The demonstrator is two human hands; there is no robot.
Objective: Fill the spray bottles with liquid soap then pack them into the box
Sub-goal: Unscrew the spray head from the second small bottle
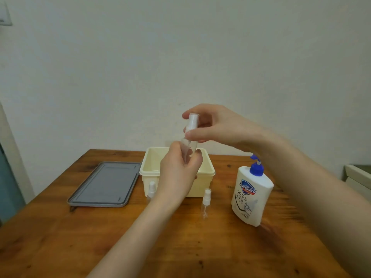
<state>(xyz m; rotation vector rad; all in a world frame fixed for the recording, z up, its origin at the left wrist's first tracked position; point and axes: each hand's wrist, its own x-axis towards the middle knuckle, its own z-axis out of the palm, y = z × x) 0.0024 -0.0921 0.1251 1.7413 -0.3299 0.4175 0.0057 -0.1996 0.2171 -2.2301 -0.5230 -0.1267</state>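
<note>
My left hand [179,169] grips the clear body of a small spray bottle [189,146], held upright above the cream box [206,177]. My right hand [212,125] pinches that bottle's white spray top [193,122] between thumb and fingers. A second clear spray bottle [206,202] stands on the table in front of the box. A third spray bottle [151,189] stands left of it, partly hidden behind my left wrist. The white soap bottle with a blue pump [251,192] stands to the right of the box.
The box's grey lid [105,184] lies flat on the wooden table [180,247], left of the box. A wall rises right behind the table. A pale piece of furniture [359,177] sits at the far right edge.
</note>
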